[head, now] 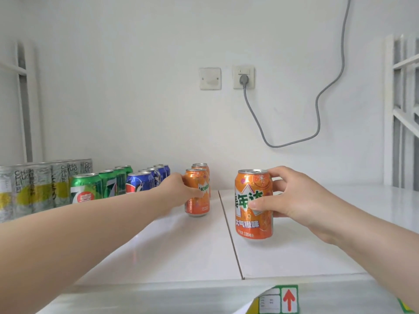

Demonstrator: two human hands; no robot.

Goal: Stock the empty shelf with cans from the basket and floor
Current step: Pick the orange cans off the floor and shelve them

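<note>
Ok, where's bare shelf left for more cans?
Bare shelf right of the seam, from the orange can in the right hand to the white frame; also the front strip. Crowded left: silver cans, green cans, blue cans, then the orange row.

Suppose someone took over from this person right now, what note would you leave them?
Left hand grips an orange can at the front of its row.
Right hand grips a second orange can, upright, right of the shelf seam.
Done: silver cans, green cans and blue cans stand in rows at left.
To do: line up the second can, then fetch more; basket and floor are out of view.
</note>
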